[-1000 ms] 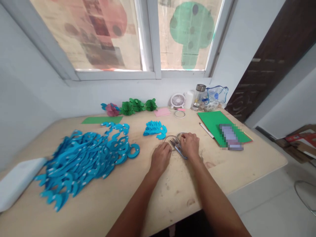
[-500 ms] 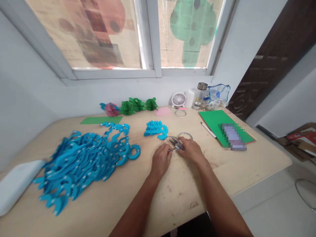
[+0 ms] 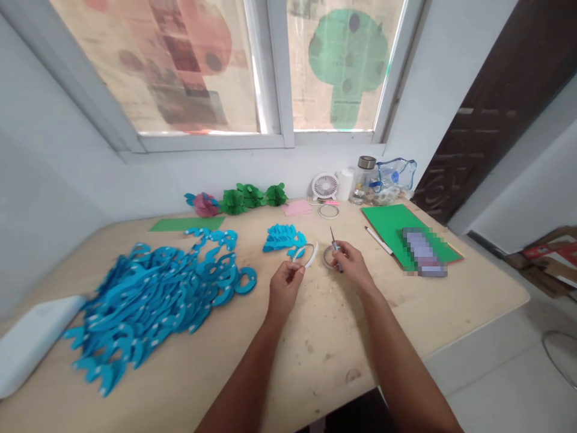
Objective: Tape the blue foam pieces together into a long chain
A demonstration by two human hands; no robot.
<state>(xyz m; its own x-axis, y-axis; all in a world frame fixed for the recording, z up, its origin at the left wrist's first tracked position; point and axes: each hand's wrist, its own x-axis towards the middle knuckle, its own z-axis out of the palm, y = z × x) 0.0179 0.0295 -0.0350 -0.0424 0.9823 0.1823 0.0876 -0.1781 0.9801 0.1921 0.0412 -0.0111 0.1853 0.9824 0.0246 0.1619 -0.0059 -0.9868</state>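
Pinched in my left hand is a roll of tape, raised off the table, with a pale strip of it curving away at its right side. My right hand grips a small pair of scissors, whose thin blades point up and away. Another ring of tape lies beside the right fingers, partly hidden by them. Just beyond the left hand sits a small folded blue paper piece. To the left spreads a large heap of blue paper rings with white marks.
Green paper flowers, a pink flower, a small fan and a glass bottle line the wall. At right are a pen, green sheets and a blurred phone-like object. A white case lies left.
My hands have moved apart. The left hand has lifted the tape roll with its strip, and the scissors in my right hand now point upward instead of toward the left.
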